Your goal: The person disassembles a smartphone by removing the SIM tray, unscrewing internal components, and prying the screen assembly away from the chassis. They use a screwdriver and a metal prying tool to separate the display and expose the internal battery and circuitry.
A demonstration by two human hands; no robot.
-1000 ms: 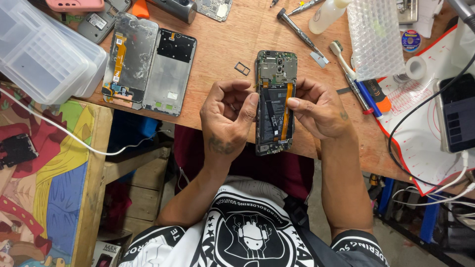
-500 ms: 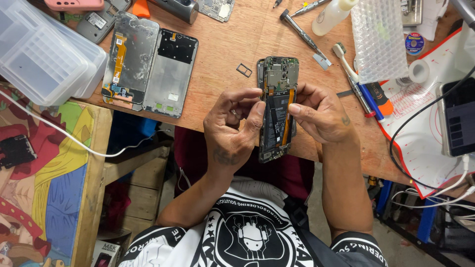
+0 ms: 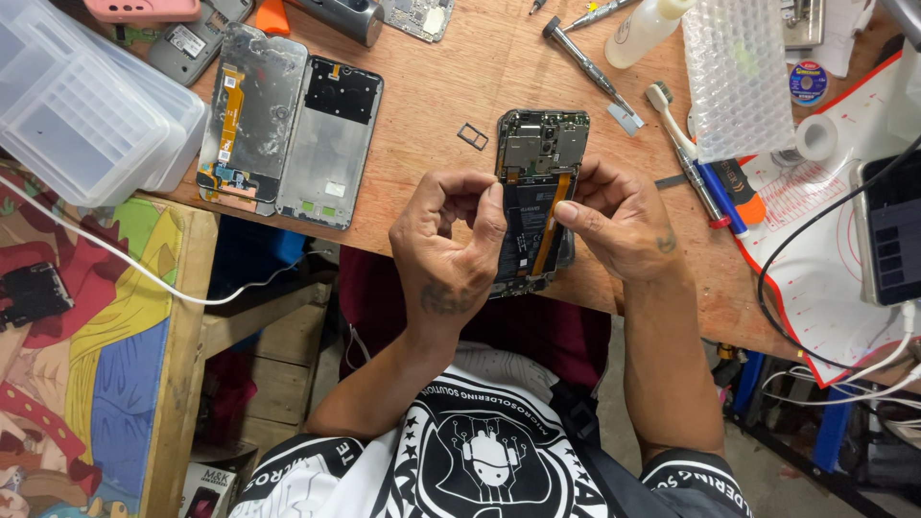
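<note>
1. The opened phone (image 3: 533, 182) lies back-side up at the near edge of the wooden table (image 3: 432, 105), its long axis running away from me, its circuit board at the far end and the dark battery in the middle.
2. My left hand (image 3: 449, 251) sits against the phone's left side; its grip is curled, with the thumb tip pressed on the battery area and the other fingers bent in above the palm. I cannot tell whether anything small is pinched between them.
3. My right hand (image 3: 622, 223) covers the phone's right edge; its grip has thumb and forefinger drawn together right at the orange flex ribbon (image 3: 549, 219) that runs down the phone, touching it.
4. So the phone rests between my 2 hands, its lower end hidden partly under my left hand and reaching the table edge.
5. Just beyond the phone's upper left corner lies a small card tray (image 3: 472, 136), apart from both hands.
6. To the left lie 2 bare phone frames (image 3: 293, 125) side by side, well apart from my grip.
7. To the right, near my right hand, lie a toothbrush (image 3: 669, 119), a blue pen (image 3: 718, 187) and a sheet of bubble wrap (image 3: 737, 75).
</note>
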